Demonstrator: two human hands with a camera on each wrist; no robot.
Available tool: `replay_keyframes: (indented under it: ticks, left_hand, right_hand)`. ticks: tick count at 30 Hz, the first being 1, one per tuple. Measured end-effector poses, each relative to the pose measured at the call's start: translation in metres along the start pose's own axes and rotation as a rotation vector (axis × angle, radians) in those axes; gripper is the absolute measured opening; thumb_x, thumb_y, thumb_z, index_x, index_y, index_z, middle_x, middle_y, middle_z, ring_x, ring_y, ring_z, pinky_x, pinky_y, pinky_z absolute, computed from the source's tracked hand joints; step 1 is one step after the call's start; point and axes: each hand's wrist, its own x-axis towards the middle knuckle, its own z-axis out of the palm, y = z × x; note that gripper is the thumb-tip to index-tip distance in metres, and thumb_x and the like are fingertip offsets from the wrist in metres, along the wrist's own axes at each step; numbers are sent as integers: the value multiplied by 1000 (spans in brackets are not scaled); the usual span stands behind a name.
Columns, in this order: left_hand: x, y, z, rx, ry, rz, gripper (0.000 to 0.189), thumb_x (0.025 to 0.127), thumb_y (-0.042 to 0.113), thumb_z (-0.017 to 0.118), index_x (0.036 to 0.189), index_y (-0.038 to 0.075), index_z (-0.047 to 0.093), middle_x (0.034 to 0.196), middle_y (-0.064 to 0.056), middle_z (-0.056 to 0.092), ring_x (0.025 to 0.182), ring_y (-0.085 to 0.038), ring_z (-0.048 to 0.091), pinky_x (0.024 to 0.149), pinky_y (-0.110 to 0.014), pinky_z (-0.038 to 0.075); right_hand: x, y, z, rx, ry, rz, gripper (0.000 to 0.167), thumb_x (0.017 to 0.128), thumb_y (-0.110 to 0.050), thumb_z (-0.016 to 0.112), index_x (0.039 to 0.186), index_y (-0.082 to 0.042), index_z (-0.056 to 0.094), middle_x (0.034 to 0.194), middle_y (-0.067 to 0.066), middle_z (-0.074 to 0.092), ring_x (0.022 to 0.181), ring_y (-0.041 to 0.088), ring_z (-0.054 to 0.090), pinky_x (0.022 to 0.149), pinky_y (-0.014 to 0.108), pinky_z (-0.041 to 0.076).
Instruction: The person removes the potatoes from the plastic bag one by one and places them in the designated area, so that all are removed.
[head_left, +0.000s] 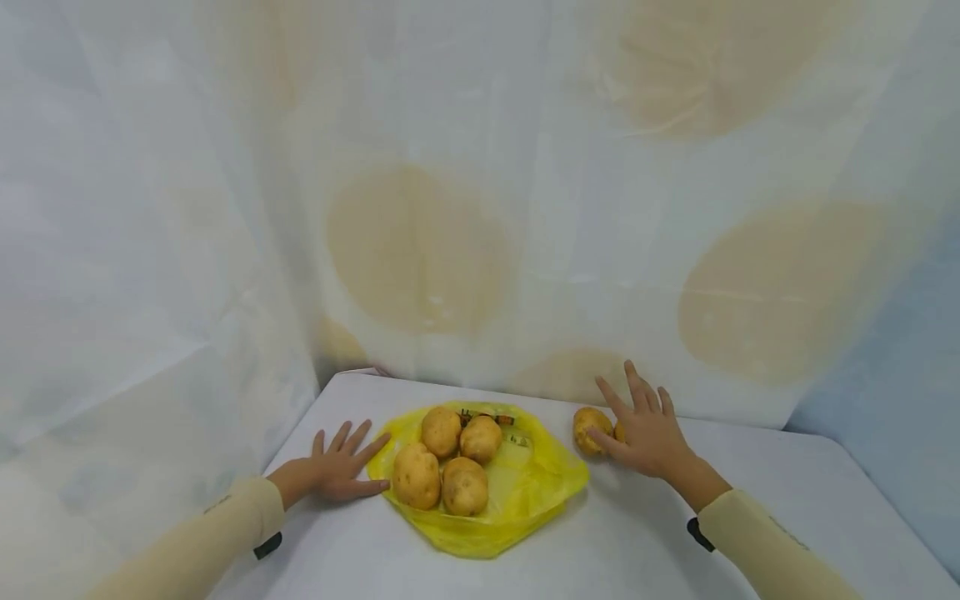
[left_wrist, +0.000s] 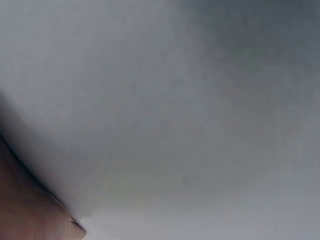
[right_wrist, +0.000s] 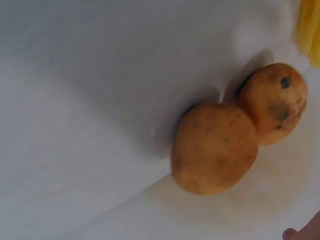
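Four... Several potatoes [head_left: 465, 487] lie in a group on the left part of a flattened yellow plastic bag [head_left: 536, 492] in the head view. My left hand [head_left: 337, 468] is at the bag's left edge, fingers spread, thumb and index fingertips right at the plastic. My right hand [head_left: 648, 437] has its fingers spread too and reaches over two more potatoes to the right of the bag, partly hiding them. The right wrist view shows this pair side by side: a rounder potato [right_wrist: 215, 149] and a smaller one [right_wrist: 275, 102] with dark spots. Neither hand grips anything.
A white-covered table [head_left: 525, 575] carries everything. Pale sheets with tan dots [head_left: 420, 250] hang behind it and at the left, and a bluish sheet [head_left: 892, 375] at the right. Dark print shows on the bag's far side.
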Motion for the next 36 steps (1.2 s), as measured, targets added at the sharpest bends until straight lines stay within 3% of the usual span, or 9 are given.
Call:
replay_keyframes:
  ticks: [9,23,30,36]
  left_hand:
    - [-4,6,3,-3,-2,7,91,85,82,39,157,29,22,166,-17,7,149,-50,7,108,-79,0]
    - [1,3,1,20,-1,1,93,84,84,38,158,30,21,166,-17,7,149,-50,7,108,-79,0]
    - [-2,0,3,15,-9,-12,93,84,84,38,157,30,22,166,-17,6,149,-50,7,108,-79,-1]
    - [-3,-1,5,7,-7,-10,93,83,85,39,157,31,22,166,-16,6,149,-50,6,107,-79,-2]
  right_hand:
    - [-3,-31,11,-33,14,-132,82,89,-65,54,157,-28,27,166,17,1,148,41,20,114,69,13]
    - [9,-67,11,-56,-27,-213,82,91,-71,45,158,-32,21,167,16,-3,151,39,17,115,68,15]
    - [12,-87,24,-11,4,-267,82,91,-70,46,158,-30,23,166,19,3,149,39,20,114,69,15]
    - [12,-105,27,28,-36,-305,82,92,-69,46,158,-28,23,167,16,-3,150,37,19,114,69,14]
